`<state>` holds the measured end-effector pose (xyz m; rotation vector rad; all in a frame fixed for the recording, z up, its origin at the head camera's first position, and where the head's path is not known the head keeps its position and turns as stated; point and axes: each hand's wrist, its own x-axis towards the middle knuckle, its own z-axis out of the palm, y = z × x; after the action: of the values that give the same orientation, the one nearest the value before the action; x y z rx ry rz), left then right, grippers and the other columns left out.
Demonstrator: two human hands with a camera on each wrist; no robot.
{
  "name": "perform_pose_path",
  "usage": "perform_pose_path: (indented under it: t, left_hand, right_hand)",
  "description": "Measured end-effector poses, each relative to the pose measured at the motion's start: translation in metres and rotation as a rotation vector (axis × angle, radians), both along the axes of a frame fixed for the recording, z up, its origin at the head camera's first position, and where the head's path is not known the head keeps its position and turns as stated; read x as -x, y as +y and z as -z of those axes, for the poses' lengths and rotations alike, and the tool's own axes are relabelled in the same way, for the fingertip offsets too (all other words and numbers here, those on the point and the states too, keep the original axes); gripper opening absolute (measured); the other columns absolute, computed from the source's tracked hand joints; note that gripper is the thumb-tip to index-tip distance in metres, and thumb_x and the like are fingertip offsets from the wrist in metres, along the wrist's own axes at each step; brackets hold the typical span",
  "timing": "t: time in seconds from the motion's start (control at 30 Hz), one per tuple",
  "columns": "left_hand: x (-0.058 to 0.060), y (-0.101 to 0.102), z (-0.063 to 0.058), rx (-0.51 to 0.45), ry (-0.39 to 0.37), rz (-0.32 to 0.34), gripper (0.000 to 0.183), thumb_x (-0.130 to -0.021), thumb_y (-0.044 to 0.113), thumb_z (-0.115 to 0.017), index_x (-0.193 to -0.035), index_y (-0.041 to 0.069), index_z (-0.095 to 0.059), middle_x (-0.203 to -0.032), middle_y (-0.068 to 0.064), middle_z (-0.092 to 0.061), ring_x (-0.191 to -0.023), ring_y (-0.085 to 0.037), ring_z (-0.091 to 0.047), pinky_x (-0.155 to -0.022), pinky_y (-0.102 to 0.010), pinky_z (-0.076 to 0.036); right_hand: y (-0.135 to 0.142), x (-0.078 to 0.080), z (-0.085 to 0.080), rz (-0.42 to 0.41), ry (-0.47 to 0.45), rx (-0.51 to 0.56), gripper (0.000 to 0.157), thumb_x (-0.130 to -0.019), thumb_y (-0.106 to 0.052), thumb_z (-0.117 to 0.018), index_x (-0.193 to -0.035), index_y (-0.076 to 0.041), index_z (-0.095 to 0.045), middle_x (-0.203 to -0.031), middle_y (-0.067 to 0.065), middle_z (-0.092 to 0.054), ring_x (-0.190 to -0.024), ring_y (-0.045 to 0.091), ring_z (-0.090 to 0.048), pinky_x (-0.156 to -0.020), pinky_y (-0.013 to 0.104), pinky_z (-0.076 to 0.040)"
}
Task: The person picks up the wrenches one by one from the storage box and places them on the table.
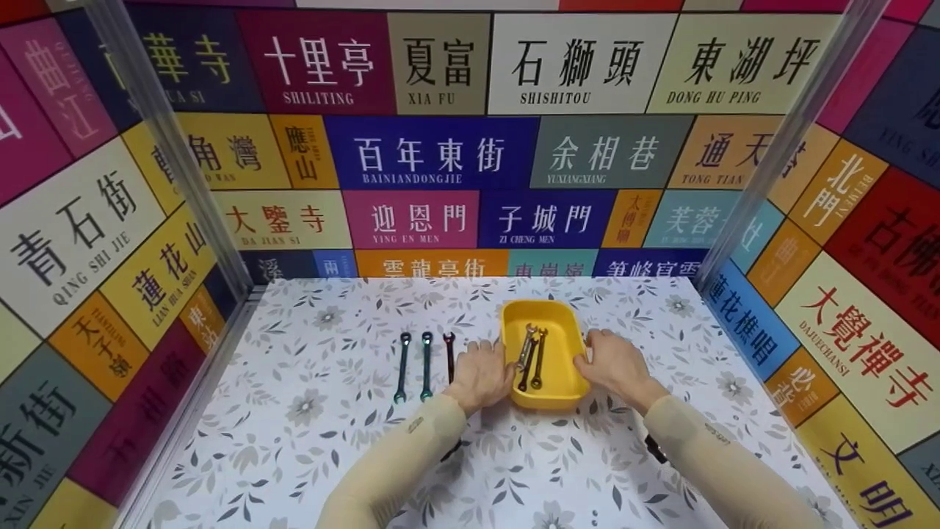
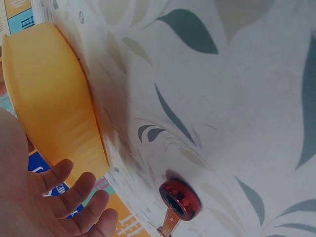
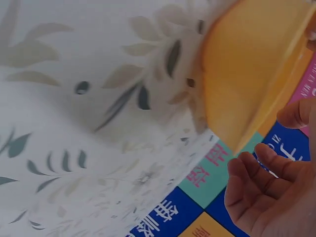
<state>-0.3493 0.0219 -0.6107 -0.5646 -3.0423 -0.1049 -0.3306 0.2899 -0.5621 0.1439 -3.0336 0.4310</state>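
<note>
A yellow plastic tray [image 1: 554, 400] stands on the table between both hands, with several combination wrenches [image 1: 538, 360] lying inside. My left hand [image 1: 481, 373] is at its left side. In the left wrist view, loosely bent fingers [image 2: 79, 192] overlap one end of the tray wall. At the right side, my right hand [image 1: 620, 366] has its thumb by the rim; its relaxed fingers [image 3: 266, 173] appear beside the tray end, not wrapped round it. Left of the left hand lie two green-tinted wrenches [image 1: 426, 367] and a dark reddish wrench [image 1: 449, 351], partly hidden by that hand.
A white tablecloth [image 1: 308, 455] with grey flowers and leaves covers the table. Colourful sign-printed panels [image 1: 433, 154] enclose the back and both sides, with metal posts [image 1: 198, 191] at the corners. Dark straps or devices [image 1: 656, 450] show under the wrists.
</note>
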Motion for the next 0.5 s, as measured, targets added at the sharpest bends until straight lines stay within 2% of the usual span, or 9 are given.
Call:
perform_pose_path:
  t: [0.23, 0.37, 0.5]
  left_hand:
    - [0.0, 0.002, 0.003, 0.015, 0.003, -0.002, 0.056, -0.117, 0.052, -0.037, -0.145, 0.008, -0.06, -0.12, -0.017, -0.07, -0.112, -0.034, -0.067, -0.093, -0.049, -0.063]
    - [0.0, 0.002, 0.005, 0.009, 0.013, -0.004, 0.055, -0.117, 0.051, -0.039, -0.146, 0.009, -0.059, -0.12, -0.016, -0.07, -0.111, -0.033, -0.067, -0.092, -0.049, -0.062]
    - [-0.001, 0.002, 0.007, -0.013, 0.016, -0.008, 0.052, -0.117, 0.049, -0.04, -0.145, 0.009, -0.059, -0.118, -0.016, -0.071, -0.11, -0.033, -0.067, -0.091, -0.05, -0.062]
  right_hand:
    - [-0.016, 0.011, -0.019, 0.055, 0.018, 0.179, 0.046, -0.099, -0.037, -0.07, -0.128, -0.001, -0.07, -0.1, 0.017, -0.076, -0.085, 0.028, -0.069, -0.074, 0.041, -0.057]
    - [-0.026, 0.017, -0.021, 0.109, -0.016, 0.268, 0.045, -0.1, -0.038, -0.07, -0.126, -0.001, -0.073, -0.104, 0.017, -0.08, -0.085, 0.024, -0.07, -0.074, 0.033, -0.055]
    - [-0.033, 0.024, -0.018, 0.16, -0.089, 0.382, 0.043, -0.1, -0.036, -0.07, -0.122, 0.001, -0.075, -0.103, 0.018, -0.081, -0.075, 0.02, -0.073, -0.065, 0.028, -0.06]
